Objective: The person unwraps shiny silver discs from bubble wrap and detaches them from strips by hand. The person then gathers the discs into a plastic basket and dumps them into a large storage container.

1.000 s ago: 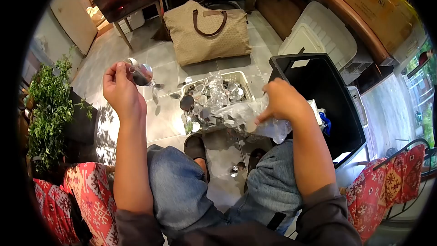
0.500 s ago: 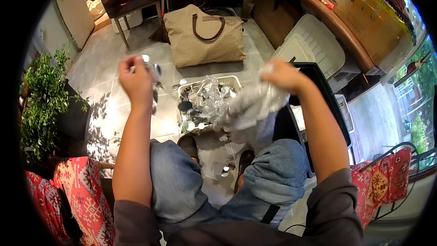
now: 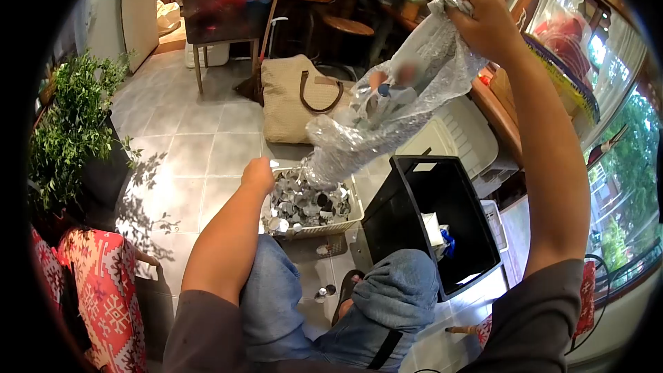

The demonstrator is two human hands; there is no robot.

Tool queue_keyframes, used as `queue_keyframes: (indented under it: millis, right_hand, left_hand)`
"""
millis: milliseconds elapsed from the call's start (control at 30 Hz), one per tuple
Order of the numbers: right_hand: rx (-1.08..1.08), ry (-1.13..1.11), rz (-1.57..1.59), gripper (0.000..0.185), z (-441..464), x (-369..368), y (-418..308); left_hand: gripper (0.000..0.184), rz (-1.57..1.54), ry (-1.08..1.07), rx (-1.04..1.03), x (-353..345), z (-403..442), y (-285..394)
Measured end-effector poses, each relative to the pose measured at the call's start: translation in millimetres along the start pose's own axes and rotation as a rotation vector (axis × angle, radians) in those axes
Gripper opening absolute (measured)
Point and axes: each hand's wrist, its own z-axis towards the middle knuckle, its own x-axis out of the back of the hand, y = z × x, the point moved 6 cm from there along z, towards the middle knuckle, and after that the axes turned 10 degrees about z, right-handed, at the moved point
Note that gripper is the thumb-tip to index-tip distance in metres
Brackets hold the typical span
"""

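My right hand (image 3: 483, 24) is raised high at the upper right, its fingers closed on the top of a long piece of clear bubble wrap (image 3: 414, 114). The wrap hangs slantwise, its lower end over a cream plastic basket (image 3: 358, 217). Inside the basket lies a heap of shiny round discs (image 3: 304, 208), some silvery, some dark. My left hand (image 3: 258, 177) is closed at the basket's left side, with a small whitish bit showing by the fingers. What it grips is mostly hidden.
An open black bin (image 3: 383, 214) holding white and blue scraps stands right of the basket. Behind are a beige bag (image 3: 286, 100) and a pale plastic lid (image 3: 476, 131). A leafy plant (image 3: 76, 131) and red patterned chair (image 3: 103, 290) are at left. Small discs (image 3: 322, 293) lie by my foot.
My right hand has risen, lifting the bubble wrap up from over the basket. My left hand, earlier raised with a strand of shiny discs, has come down to the basket's side. The view has shifted.
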Motion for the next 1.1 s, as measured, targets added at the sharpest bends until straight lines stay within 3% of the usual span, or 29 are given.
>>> queue_keyframes:
  millis: [67,167,233,300,400,433,533,567,600,667,800,867,933,1033,1100]
  right_hand:
    - [0.152,0.009,-0.036,0.03,5.0,7.8,-14.7]
    - [0.217,0.027,-0.041,0.029,7.4,11.3,-31.1]
    - [0.147,0.017,0.032,0.028,6.4,4.4,-39.2]
    - [0.117,-0.016,0.105,0.025,1.7,-9.4,-46.6]
    - [0.049,-0.104,0.287,0.024,-12.9,-33.8,-58.3]
    - [0.005,-0.158,0.305,0.022,-18.8,-38.0,-64.9]
    - [0.004,-0.162,0.287,0.021,-34.4,-48.3,-60.0]
    - [-0.083,-0.185,0.3,0.02,-37.8,-48.4,-58.8]
    - [-0.105,-0.185,0.287,0.02,-42.5,-49.2,-55.6]
    - [-0.144,-0.183,0.259,0.021,-51.6,-54.0,-45.9]
    - [-0.141,-0.301,0.157,0.026,-69.7,-68.8,-45.3]
    - [-0.201,-0.361,0.166,0.029,-78.9,-75.4,-45.8]
    - [-0.301,-0.412,0.215,0.036,-87.4,-83.0,-40.6]
    - [-0.48,-0.588,0.379,0.048,-102.4,-100.1,-31.7]
    - [-0.361,-0.697,0.353,0.042,-105.7,-102.8,-47.7]
  left_hand:
    - [0.026,0.016,0.029,0.075,4.8,-3.5,-1.5]
    - [0.031,-0.393,0.445,-0.304,31.4,-0.7,43.7]
    - [0.043,-0.942,0.193,-0.407,76.6,-37.5,93.8]
    - [0.05,-1.088,0.307,-0.571,111.4,-75.4,127.3]
    - [0.052,-1.198,0.443,-0.527,130.5,-101.1,140.1]
    - [0.042,-1.15,0.486,-0.58,135.6,-103.5,140.8]
    - [0.029,-1.14,0.252,-0.602,114.5,-87.1,141.5]
    - [0.013,-1.192,0.315,-0.598,122.1,-91.5,136.4]
    - [0.011,-1.248,0.333,-0.616,123.8,-92.1,133.2]
    - [0.009,-1.359,0.376,-0.653,128.9,-90.6,125.9]
    - [0.009,-1.891,0.063,-0.386,131.6,-86.9,110.9]
    - [0.01,-2.082,0.074,-0.352,132.0,-78.3,95.6]
    - [0.009,-2.178,0.075,-0.261,133.7,-77.0,80.7]
    - [0.011,-2.143,0.04,-0.337,118.3,-59.0,67.1]
    - [0.013,-2.183,0.042,-0.334,127.5,-64.4,71.4]
